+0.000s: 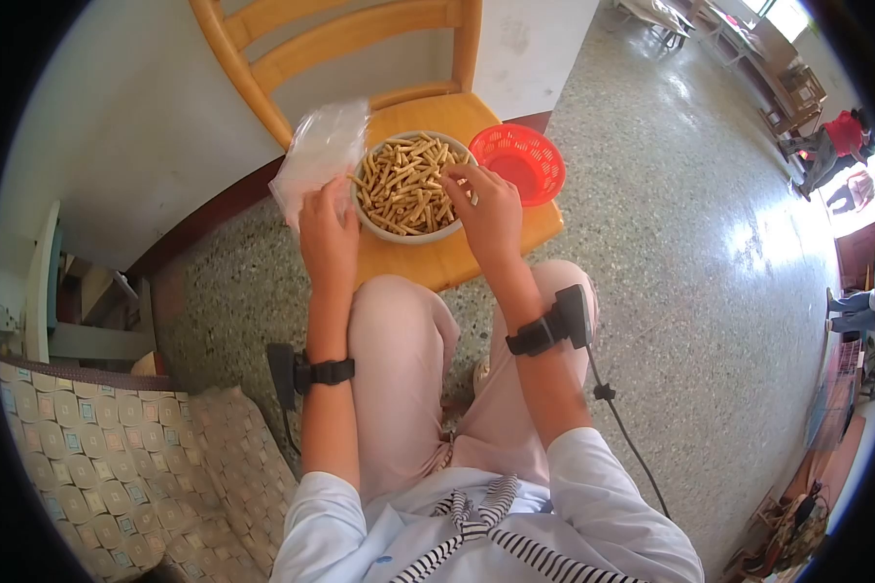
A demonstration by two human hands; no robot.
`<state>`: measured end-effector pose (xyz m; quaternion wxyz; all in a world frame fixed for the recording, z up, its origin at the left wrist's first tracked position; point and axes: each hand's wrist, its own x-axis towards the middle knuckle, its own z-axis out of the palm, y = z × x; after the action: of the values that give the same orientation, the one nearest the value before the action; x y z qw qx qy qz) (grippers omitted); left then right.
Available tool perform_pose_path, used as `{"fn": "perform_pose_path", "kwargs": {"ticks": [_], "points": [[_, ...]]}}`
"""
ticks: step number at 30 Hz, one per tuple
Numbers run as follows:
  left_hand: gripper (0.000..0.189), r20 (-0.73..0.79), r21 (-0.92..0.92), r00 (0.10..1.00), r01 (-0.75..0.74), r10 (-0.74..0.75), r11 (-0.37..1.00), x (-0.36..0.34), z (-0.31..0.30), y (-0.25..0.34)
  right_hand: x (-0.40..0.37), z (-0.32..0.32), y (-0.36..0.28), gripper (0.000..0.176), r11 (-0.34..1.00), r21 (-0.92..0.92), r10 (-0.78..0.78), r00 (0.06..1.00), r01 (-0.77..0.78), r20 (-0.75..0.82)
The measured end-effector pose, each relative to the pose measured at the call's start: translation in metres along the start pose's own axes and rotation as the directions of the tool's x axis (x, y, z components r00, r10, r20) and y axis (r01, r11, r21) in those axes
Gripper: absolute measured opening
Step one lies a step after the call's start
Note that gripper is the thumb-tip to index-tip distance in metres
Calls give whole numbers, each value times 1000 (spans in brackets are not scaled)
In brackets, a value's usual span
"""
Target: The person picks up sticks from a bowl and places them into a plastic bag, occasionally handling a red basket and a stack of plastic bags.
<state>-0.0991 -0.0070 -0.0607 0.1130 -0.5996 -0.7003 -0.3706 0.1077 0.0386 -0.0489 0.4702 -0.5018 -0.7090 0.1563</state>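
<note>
A round bowl (365,216) full of short, tan, stick-like pieces (408,185) stands on the seat of a wooden chair (423,267). Clear plastic bags (311,146), smeared by motion, are left of the bowl. My left hand (329,233) is closed on their lower edge, beside the bowl's left rim. Over the right side of the bowl, my right hand (488,209) has its fingers bent together in a pinch at the pieces; what they hold is hidden. A red plastic basket (544,160) with a slotted rim sits just right of that hand.
The chair's backrest (360,37) rises against a white wall (146,126). Patterned cloth (117,457) lies at lower left. Black straps with boxes and cables are on both forearms. Other people (836,141) are far right on the speckled floor (671,243).
</note>
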Motion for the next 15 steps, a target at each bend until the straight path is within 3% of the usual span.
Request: {"fn": "perform_pose_path", "kwargs": {"ticks": [2, 6, 8, 9, 11, 15], "points": [[39, 243, -220, 947, 266, -211, 939, 2, -5, 2, -1, 0, -1, 15, 1000, 30, -1, 1000, 0, 13], [36, 114, -216, 986, 143, -121, 966, 6, -6, 2, 0, -1, -4, 16, 994, 107, -20, 999, 14, 49], [35, 167, -370, 958, 281, -234, 886, 13, -13, 5, 0, 1, -4, 17, 987, 105, -129, 991, 124, 42], [35, 167, -368, 958, 282, -235, 886, 16, -16, 4, 0, 0, -7, 17, 987, 106, -129, 991, 124, 43], [36, 222, -365, 939, 331, -263, 870, 24, -24, -1, 0, -4, -13, 20, 997, 60, 40, 976, -54, 212], [37, 377, -325, 875, 431, -303, 842, 31, -36, -17, -7, 13, 12, 23, 989, -37, 143, 985, -140, 95]]}}
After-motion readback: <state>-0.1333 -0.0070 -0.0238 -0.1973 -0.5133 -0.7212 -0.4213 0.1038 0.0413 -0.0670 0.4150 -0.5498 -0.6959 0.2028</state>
